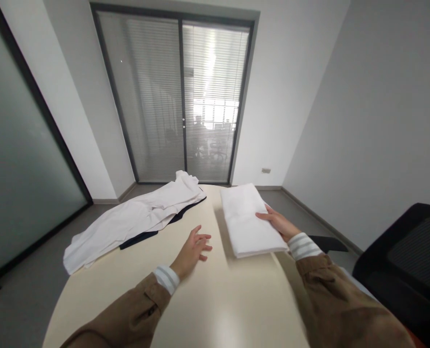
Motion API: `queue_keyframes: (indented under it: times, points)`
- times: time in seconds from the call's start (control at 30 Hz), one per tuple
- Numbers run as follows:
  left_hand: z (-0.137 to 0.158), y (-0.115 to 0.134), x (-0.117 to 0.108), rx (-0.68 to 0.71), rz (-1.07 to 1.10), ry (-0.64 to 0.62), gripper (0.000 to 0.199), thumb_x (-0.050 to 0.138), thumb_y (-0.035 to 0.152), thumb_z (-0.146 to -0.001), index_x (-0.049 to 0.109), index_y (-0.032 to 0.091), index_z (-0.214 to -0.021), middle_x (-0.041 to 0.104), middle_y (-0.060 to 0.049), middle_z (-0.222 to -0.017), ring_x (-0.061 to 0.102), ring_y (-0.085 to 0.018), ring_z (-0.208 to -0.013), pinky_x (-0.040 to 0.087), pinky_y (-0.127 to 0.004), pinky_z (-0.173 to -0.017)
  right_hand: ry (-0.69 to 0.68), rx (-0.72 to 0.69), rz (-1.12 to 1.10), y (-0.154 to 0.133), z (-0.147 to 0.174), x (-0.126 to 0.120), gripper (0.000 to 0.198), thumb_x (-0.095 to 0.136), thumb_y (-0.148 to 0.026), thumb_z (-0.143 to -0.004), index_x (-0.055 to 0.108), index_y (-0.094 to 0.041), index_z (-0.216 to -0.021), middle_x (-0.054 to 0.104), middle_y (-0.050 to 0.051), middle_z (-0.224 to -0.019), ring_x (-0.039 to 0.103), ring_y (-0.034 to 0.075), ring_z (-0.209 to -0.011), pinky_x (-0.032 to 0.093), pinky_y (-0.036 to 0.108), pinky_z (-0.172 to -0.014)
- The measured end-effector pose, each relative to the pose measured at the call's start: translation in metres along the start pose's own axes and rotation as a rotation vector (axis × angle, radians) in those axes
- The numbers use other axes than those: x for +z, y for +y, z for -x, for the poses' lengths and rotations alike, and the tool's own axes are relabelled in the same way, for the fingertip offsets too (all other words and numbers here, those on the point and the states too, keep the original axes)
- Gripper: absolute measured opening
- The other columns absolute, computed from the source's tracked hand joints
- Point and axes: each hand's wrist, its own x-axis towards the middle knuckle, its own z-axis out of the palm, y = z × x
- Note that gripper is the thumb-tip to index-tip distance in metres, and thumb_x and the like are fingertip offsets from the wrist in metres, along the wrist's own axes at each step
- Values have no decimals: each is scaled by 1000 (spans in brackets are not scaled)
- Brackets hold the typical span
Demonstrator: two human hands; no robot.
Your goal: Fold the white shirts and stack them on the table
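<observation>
Resting right hand (pixel 278 223) on folded white cloth (pixel 245 220), grip flat and loose, left hand (pixel 193 250) spread, holding nothing

Matt white cloth stack (pixel 249 220) on smooth, glossy table (pixel 218 299).

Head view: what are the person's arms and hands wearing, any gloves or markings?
Both hands, left hand and right hand, are bare, no gloves. Each arm wears a loose brown jacket sleeve with a buttoned cuff tab, over an inner white cuff with grey stripes. No rings or watch show.
</observation>
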Motion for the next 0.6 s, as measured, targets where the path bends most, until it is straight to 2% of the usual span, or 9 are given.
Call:
queue_keyframes:
  times: [0.2, 0.33, 0.5, 0.6]
  points:
    - [-1, -3, 0, 27, -104, -68, 70, 53, 51, -94, 23, 18, -147, 59, -18, -123, 65, -21, -92, 50, -27, -61, 62, 25, 37, -30, -25, -43, 67, 72, -19, -76, 47, -24, -138, 76, 10, -107, 75, 29, -80, 62, 43, -71]
    - [-2, 1, 0, 13, -128, -77, 66, 48, 51, -96, 22, 19, -147, 58, -17, -124, 64, -20, -94, 50, -28, -63, 39, 43, 47, -42, -38, -63, 63, 68, -19, -80, 46, -25, -140, 75, 10, -110, 75, 29, -83, 63, 43, -74]
    - [-5, 2, -1, -7, -128, -82, 66, 48, 53, -96, 23, 20, -147, 58, -17, -124, 64, -21, -94, 50, -28, -64, 62, 72, 80, -40, -58, -92, 57, 68, -25, -84, 50, -23, -138, 75, 11, -110, 75, 27, -82, 62, 41, -77]
    - [-6, 3, -1, -3, -130, -87, 65, 46, 52, -97, 22, 19, -147, 58, -17, -124, 64, -21, -95, 50, -29, -65, 193, 191, 186, -29, -69, -114, 63, 71, -35, -83, 48, -21, -140, 76, 13, -105, 75, 26, -74, 63, 39, -71]
